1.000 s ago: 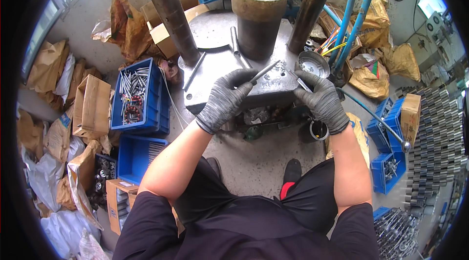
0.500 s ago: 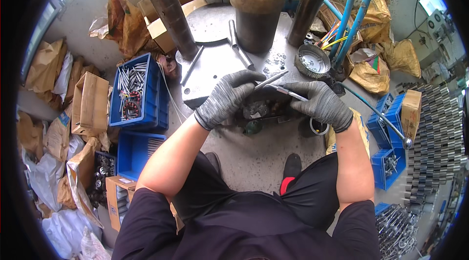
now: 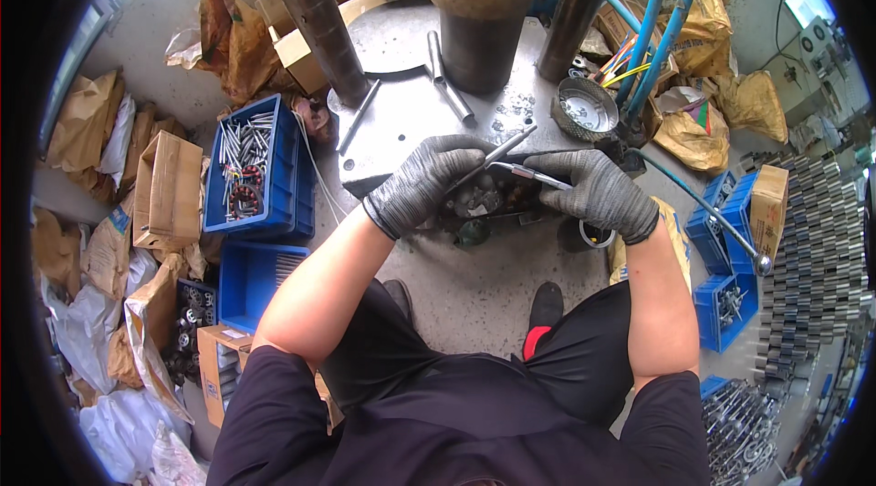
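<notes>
My left hand [image 3: 424,177], in a grey knitted glove, is closed round a slim metal shaft [image 3: 509,146] with a narrowed end, tilted up to the right. The gloved right hand [image 3: 598,189] grips a thin silver tool [image 3: 540,177], whose exact kind I cannot make out; its tip lies close to the shaft. Both hands are over the front edge of a steel press table [image 3: 401,153]. On that table lie a thin rod [image 3: 361,116] and two thicker metal pieces, a short one [image 3: 435,55] and a longer one [image 3: 451,99].
A thick steel cylinder [image 3: 481,30] stands between two dark columns [image 3: 315,20]. A round metal dish [image 3: 585,109] sits at the table's right. Blue crates with metal shafts [image 3: 245,157] stand left; a lever with a ball end [image 3: 761,264] juts out right, near stacked metal parts [image 3: 794,258].
The shaft in my left hand has tilted more steeply, its narrowed end higher. The tool in my right hand has turned slightly and shifted a little to the right.
</notes>
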A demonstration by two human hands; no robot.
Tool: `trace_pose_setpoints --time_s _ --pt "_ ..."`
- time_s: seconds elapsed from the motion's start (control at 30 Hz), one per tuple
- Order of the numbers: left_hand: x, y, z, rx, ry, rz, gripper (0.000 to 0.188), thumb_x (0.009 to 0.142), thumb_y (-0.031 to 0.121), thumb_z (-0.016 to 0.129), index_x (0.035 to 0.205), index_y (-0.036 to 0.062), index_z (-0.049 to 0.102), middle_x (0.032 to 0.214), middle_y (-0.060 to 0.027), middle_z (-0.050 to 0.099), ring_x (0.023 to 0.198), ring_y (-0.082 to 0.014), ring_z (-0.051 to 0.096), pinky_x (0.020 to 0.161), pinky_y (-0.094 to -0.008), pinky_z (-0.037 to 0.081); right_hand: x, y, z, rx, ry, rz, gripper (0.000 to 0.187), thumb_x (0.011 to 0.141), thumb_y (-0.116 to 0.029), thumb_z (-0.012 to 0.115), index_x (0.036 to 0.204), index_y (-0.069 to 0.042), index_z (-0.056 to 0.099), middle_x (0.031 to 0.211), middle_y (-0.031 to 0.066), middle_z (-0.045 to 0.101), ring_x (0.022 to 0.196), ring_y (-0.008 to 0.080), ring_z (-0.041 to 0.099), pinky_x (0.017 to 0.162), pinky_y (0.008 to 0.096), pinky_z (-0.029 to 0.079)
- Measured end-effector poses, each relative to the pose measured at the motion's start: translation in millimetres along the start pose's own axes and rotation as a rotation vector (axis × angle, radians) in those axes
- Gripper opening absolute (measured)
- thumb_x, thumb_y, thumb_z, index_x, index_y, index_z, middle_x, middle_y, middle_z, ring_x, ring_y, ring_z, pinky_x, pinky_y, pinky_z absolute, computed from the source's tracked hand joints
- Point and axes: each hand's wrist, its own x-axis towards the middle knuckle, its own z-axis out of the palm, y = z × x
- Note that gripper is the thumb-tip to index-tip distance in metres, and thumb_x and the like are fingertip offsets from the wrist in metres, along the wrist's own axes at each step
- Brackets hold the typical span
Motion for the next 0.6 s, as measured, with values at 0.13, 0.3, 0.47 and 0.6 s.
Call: trace_pose_setpoints --time_s 0.13,0.3,0.47,0.6 --pt "-1.2 4.3 0.2 -0.158 -0.032 -0.099 0.035 0.101 0.022 0.064 0.124 -0.0037 0.066 0.088 -0.0103 0.074 0.056 -0.0107 0.062 0.05 -0.0211 0.051 0.6 -3.5 -1.8 -0.048 -0.027 -0.018 0.047 0.092 0.002 0.07 0.138 -0.003 0.066 0.107 0.005 0.073 0.09 0.0097 0.068 0.077 0.028 0.061" --pt "2.2 1.8 -3.8 -0.52 -0.181 -0.166 0.04 0.103 0.018 0.06 0.136 -0.0055 0.059 0.089 -0.0142 0.074 0.051 -0.0129 0.062 0.043 -0.0228 0.051 5.7 20.3 -1.5 0.04 -0.029 -0.049 0.054 0.09 0.0 0.073 0.143 -0.002 0.061 0.111 0.005 0.072 0.097 0.0117 0.067 0.084 0.0295 0.058" --pt "6.0 -1.8 -9.2 -0.497 -0.097 -0.155 0.041 0.103 0.02 0.061 0.136 -0.0039 0.059 0.091 -0.0151 0.075 0.052 -0.0143 0.064 0.045 -0.0243 0.051 7.0 32.5 -1.1 0.374 -0.124 0.064 0.06 0.09 -0.007 0.077 0.146 0.0 0.058 0.114 0.0071 0.073 0.107 0.0181 0.069 0.093 0.0334 0.057" --pt "1.5 10.4 -6.4 -0.241 0.068 -0.1 0.04 0.101 0.025 0.065 0.132 -0.0008 0.064 0.084 -0.008 0.071 0.054 -0.0109 0.061 0.049 -0.0229 0.048 2.8 20.3 -4.7 0.466 -0.144 0.07 0.049 0.092 -0.017 0.078 0.136 -0.002 0.063 0.11 0.0064 0.072 0.099 0.0151 0.068 0.085 0.0311 0.058"
